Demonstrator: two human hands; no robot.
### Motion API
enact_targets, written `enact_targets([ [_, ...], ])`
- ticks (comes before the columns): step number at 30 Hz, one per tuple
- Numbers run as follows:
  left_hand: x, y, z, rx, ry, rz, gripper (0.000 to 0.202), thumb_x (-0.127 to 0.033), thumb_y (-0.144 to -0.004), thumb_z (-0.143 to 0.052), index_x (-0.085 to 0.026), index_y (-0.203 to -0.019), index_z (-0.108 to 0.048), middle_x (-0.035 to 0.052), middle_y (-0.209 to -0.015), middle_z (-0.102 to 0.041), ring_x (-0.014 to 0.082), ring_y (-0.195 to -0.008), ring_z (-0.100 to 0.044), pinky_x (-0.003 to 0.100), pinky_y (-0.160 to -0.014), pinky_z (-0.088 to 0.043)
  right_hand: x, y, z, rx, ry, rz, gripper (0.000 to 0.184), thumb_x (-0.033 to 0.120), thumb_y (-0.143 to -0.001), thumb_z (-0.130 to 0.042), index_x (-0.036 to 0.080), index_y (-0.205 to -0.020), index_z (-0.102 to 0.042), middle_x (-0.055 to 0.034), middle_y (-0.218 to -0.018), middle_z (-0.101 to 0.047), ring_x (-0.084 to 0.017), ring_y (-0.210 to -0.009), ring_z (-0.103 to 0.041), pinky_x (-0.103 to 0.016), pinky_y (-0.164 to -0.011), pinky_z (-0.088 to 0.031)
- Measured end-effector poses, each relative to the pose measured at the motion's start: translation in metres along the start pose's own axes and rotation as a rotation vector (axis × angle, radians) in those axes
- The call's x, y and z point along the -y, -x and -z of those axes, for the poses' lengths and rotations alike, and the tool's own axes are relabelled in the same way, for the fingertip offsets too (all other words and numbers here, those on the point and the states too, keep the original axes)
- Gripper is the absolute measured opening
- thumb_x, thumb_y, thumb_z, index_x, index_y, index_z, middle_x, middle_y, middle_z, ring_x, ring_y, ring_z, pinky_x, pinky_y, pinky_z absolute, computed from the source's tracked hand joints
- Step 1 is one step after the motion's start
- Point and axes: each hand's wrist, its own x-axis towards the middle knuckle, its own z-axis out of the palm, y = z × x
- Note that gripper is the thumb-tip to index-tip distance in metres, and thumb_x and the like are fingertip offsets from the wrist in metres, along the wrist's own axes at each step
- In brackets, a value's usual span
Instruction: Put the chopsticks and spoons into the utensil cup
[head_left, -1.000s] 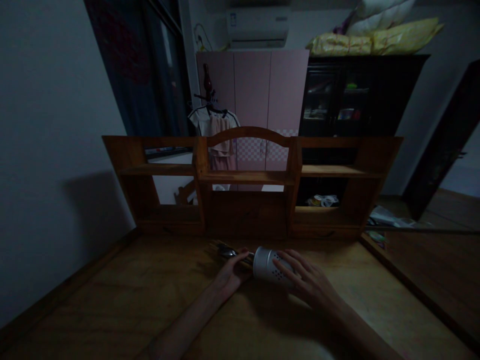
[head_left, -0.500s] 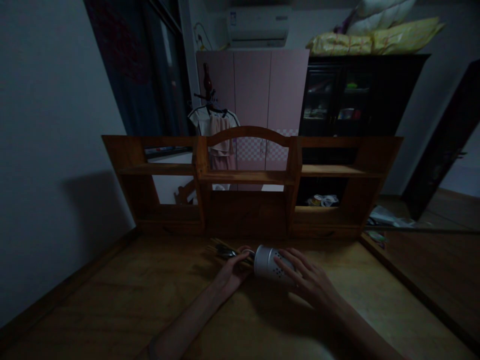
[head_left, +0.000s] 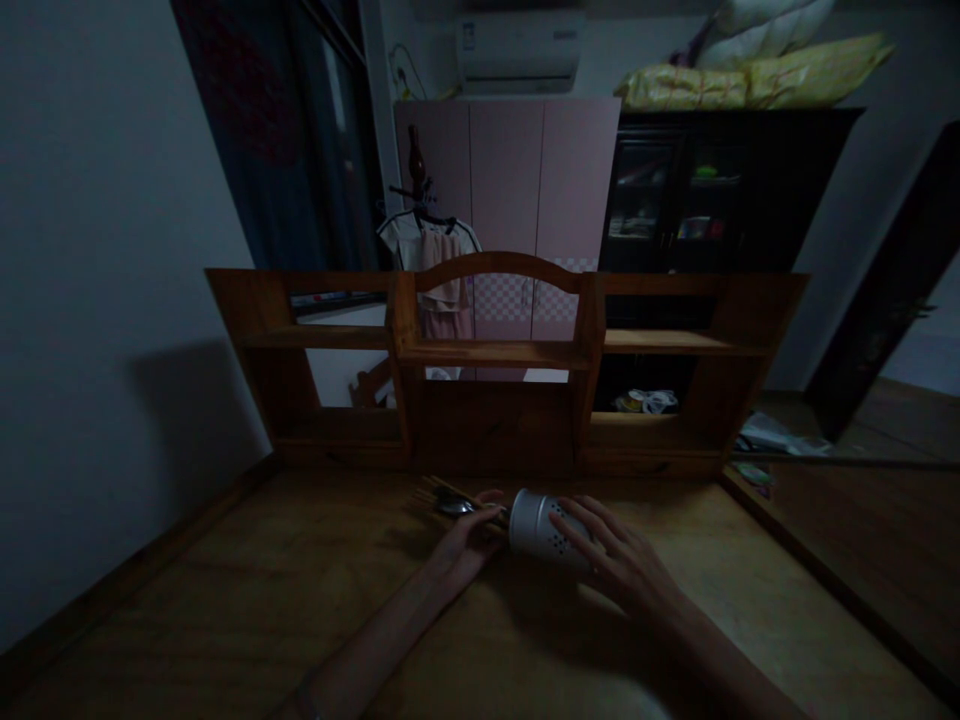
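Note:
A white perforated metal holder (head_left: 535,528) lies on its side on the wooden desk (head_left: 247,600), mouth facing left. My right hand (head_left: 619,562) rests over it, fingers curved around its body. A bundle of cutlery (head_left: 452,500), wooden chopsticks and a metal spoon, sticks out to the left of the holder's mouth. My left hand (head_left: 466,545) is closed around the handles of that cutlery just beside the mouth. The room is dim.
A wooden desktop shelf unit (head_left: 499,365) stands along the back of the desk, right behind the hands. A white wall (head_left: 97,300) runs along the left. Beyond are a pink wardrobe (head_left: 510,180), a dark cabinet (head_left: 712,190) and hanging clothes (head_left: 435,265).
Almost nothing differs. Both hands, the holder and the cutlery have edged slightly away from me toward the shelf.

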Motion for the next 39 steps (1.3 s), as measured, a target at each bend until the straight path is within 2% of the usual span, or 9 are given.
enact_targets([
  [4, -0.001, 0.000, -0.003, -0.060, 0.016, -0.008, 0.022, 0.002, -0.075, -0.064, -0.013, -0.090, -0.064, 0.0063, -0.085, -0.070, 0.0170, -0.077, -0.068, 0.025, -0.072, -0.054, 0.000, 0.001, -0.002, 0.001, -0.009, -0.002, 0.079, 0.018, -0.082, -0.066, 0.023, -0.149, -0.025, -0.0113, -0.149, -0.037, -0.032, -0.134, -0.035, -0.049, -0.101, -0.047],
  [8, 0.001, -0.001, -0.001, -0.066, 0.031, -0.028, 0.020, 0.003, -0.075, -0.063, -0.013, -0.087, -0.064, 0.0063, -0.087, -0.071, 0.0170, -0.080, -0.068, 0.025, -0.075, -0.054, 0.001, 0.000, 0.000, -0.005, -0.013, 0.000, 0.079, 0.017, -0.082, -0.066, 0.023, -0.149, -0.025, -0.0114, -0.149, -0.036, -0.032, -0.134, -0.034, -0.049, -0.101, -0.047],
  [14, 0.004, -0.007, 0.010, 0.024, 0.039, -0.056, 0.028, 0.004, -0.074, -0.064, -0.014, -0.096, -0.062, 0.0082, -0.098, -0.071, 0.0194, -0.090, -0.068, 0.027, -0.081, -0.053, 0.000, 0.000, 0.000, 0.009, -0.013, -0.009, 0.081, 0.016, -0.081, -0.068, 0.022, -0.149, -0.025, -0.0116, -0.149, -0.037, -0.032, -0.134, -0.034, -0.048, -0.101, -0.047],
  [17, 0.004, -0.009, 0.013, 0.022, 0.022, -0.060, 0.030, 0.002, -0.074, -0.066, -0.015, -0.098, -0.062, 0.0076, -0.098, -0.070, 0.0191, -0.091, -0.068, 0.028, -0.082, -0.053, -0.001, 0.000, -0.002, 0.017, -0.013, -0.008, 0.081, 0.017, -0.081, -0.067, 0.022, -0.150, -0.024, -0.0117, -0.149, -0.035, -0.032, -0.135, -0.033, -0.049, -0.101, -0.046],
  [24, 0.005, -0.004, 0.011, 0.032, -0.083, -0.015, 0.021, -0.012, -0.077, -0.071, -0.018, -0.095, -0.062, 0.0050, -0.096, -0.070, 0.0232, -0.092, -0.067, 0.044, -0.081, -0.056, -0.004, 0.002, -0.006, 0.033, -0.006, -0.023, 0.090, 0.020, -0.077, -0.074, 0.023, -0.150, -0.022, -0.0106, -0.151, -0.033, -0.033, -0.135, -0.032, -0.049, -0.105, -0.043],
  [31, 0.008, -0.011, 0.015, -0.080, 0.003, -0.103, 0.018, -0.012, -0.077, -0.072, -0.017, -0.093, -0.063, 0.0082, -0.097, -0.072, 0.0267, -0.099, -0.067, 0.051, -0.089, -0.054, -0.009, 0.001, -0.005, -0.020, 0.018, -0.095, 0.081, 0.018, -0.081, -0.068, 0.025, -0.150, -0.024, -0.0089, -0.150, -0.034, -0.031, -0.134, -0.034, -0.047, -0.107, -0.041],
  [36, 0.002, -0.021, 0.023, -0.149, 0.131, -0.141, 0.013, -0.013, -0.081, -0.068, -0.017, -0.093, -0.065, 0.0109, -0.104, -0.071, 0.0296, -0.104, -0.066, 0.046, -0.088, -0.057, -0.014, 0.000, -0.002, -0.066, 0.020, -0.199, 0.079, 0.014, -0.081, -0.065, 0.026, -0.149, -0.026, -0.0082, -0.148, -0.038, -0.030, -0.131, -0.038, -0.047, -0.104, -0.043],
  [39, -0.002, -0.024, 0.026, -0.209, 0.146, -0.168, 0.012, -0.010, -0.083, -0.064, -0.018, -0.092, -0.065, 0.0091, -0.102, -0.071, 0.0270, -0.101, -0.067, 0.042, -0.085, -0.058, -0.017, 0.000, -0.003, -0.091, 0.025, -0.290, 0.075, 0.015, -0.083, -0.063, 0.025, -0.148, -0.028, -0.0088, -0.146, -0.040, -0.030, -0.130, -0.040, -0.047, -0.104, -0.043],
])
